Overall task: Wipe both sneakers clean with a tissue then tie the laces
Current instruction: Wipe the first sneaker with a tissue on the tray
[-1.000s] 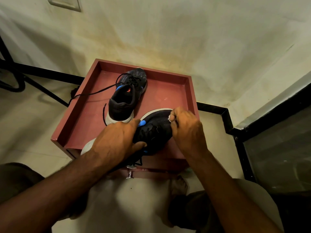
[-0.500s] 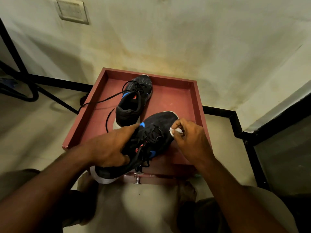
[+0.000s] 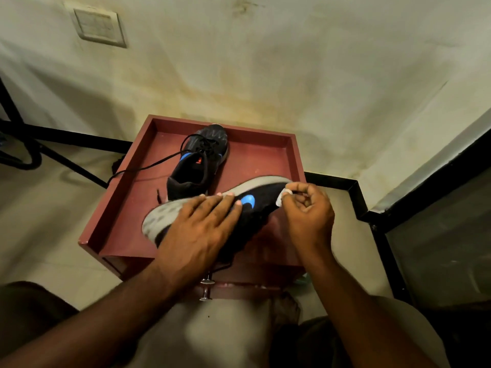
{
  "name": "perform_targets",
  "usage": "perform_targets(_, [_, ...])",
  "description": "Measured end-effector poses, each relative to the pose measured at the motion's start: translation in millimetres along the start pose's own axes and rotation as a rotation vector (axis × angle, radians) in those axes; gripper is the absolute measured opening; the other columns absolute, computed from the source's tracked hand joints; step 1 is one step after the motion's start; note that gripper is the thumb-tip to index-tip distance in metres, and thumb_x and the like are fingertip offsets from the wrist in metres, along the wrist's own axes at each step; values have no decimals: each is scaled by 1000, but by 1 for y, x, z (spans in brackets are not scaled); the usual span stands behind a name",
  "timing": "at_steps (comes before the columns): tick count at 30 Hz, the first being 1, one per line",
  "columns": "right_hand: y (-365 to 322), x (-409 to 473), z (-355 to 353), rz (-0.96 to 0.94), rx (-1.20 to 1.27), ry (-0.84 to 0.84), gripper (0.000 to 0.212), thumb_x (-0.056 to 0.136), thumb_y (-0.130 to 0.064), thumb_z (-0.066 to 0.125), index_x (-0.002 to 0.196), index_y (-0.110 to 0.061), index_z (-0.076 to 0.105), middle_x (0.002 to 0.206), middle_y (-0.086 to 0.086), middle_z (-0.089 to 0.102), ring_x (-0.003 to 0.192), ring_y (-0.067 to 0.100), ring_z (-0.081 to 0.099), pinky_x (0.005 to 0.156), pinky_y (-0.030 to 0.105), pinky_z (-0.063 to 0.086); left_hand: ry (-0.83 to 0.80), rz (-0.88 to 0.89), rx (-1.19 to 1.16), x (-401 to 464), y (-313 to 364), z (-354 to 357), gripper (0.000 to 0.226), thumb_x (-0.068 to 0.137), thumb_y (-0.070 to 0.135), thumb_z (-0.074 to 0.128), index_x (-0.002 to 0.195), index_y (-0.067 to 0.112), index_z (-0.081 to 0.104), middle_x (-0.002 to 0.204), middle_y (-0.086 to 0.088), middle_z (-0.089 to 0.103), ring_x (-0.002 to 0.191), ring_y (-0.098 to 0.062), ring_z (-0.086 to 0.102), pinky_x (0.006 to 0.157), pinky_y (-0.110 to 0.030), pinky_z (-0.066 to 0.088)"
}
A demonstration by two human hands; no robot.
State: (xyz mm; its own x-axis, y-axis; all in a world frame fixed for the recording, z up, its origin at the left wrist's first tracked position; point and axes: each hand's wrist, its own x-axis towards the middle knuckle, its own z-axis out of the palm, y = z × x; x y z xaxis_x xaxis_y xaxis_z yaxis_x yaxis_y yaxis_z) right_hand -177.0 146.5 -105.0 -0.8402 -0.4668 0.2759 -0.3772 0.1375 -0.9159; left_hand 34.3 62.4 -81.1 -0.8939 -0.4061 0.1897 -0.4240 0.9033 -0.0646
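The left hand (image 3: pixel 202 229) lies over the near sneaker (image 3: pixel 233 208), fingers spread and curled across its midfoot, with the fingertips at the edge of the grey sole. This grip holds the sneaker tipped on its side above the red table (image 3: pixel 127 208), so the sole faces away from the person and the blue logo (image 3: pixel 248 201) faces up. The right hand (image 3: pixel 305 211) has its fingers curled and pinches a small wad of white tissue (image 3: pixel 283 196) against the upper, just beyond the logo and toward the toe. The sneaker's long axis runs diagonally – heel on the near side of the left grip, toe on the far side, past the tissue and near the table's right rim. The second sneaker (image 3: pixel 199 166) stands upright directly behind the left grip, toe pointing to the wall, with its untied lace (image 3: pixel 143 167) trailing out over the table's left rim. Risks, as judged from this position: the left grip rests on top of the sneaker more than it wraps round it, so firm wiping pressure at the toe could pivot or slide the sneaker out from under the palm. The tissue wad is small and may tear or shed – rough mesh would cause this. The trailing lace could snag if the second sneaker is lifted carelessly.
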Motion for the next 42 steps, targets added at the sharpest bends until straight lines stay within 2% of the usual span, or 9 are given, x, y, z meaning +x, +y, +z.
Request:
perform_targets(2, [4,-4,7,74,-12,-18,10,87,-11,75,95,-17,75,92,4,77,75,4,74,76,30,64,-73,33,-12,0,9,8,66,79,19,33,136,1,62,140,-21,61,127,-39,61,105,-57,49])
perform_targets(7, [-3,-11,5,-44,-2,-97,8,90,-8,73,96,-13,75,98,1,72,79,2,72,71,12,55,-14,-29,-212,9,-6,-9,61,73,28,51,129,8,66,130,-14,69,116,-30,69,100,-46,52])
perform_targets(13, [12,-15,14,46,23,-49,35,87,3,70,117,-16,67,119,0,58,96,4,71,80,14,57,-24,-290,-356,11,-2,-17,47,91,29,58,138,31,53,120,3,70,98,-26,70,76,-39,56])
perform_targets(19, [21,-12,19,5,-122,-66,26,87,-9,78,108,-21,70,97,-9,71,86,7,70,76,27,61,24,-242,-415,6,-6,-7,74,91,18,55,156,42,29,122,2,61,99,-20,62,76,-36,53])
perform_targets(23, [16,-10,16,76,-69,-59,11,91,-15,78,101,-18,74,90,-7,76,79,2,73,70,24,62,2,-240,-477,7,-13,-6,74,87,7,56,154,36,39,140,4,55,121,-17,57,97,-30,48])
perform_targets(27, [-1,-8,12,-106,-59,-15,15,94,-12,71,105,-18,80,100,-4,74,85,4,73,76,20,60,-4,-226,-608,3,-9,-8,75,83,-3,56,150,29,49,156,8,47,142,-12,44,115,-22,31])
perform_targets(34, [-19,-29,9,-562,-183,-378,19,92,-3,74,107,-12,81,106,1,77,99,10,71,90,20,55,19,-291,-639,4,-11,-15,58,84,18,41,134,41,58,118,17,70,107,-6,66,88,-15,45])
perform_targets(39, [-4,10,-3,-455,-373,-189,22,92,1,69,104,-12,81,99,2,76,90,15,70,84,27,57,11,-309,-612,2,0,-14,64,84,7,52,139,40,57,121,14,70,105,-10,66,79,-10,39])
perform_targets(42, [-18,-16,3,-508,-224,-399,21,90,3,70,104,-10,81,103,1,76,95,8,70,87,19,55,15,-320,-618,3,-4,-12,62,85,7,53,138,39,57,123,14,70,109,-12,66,84,-18,45])
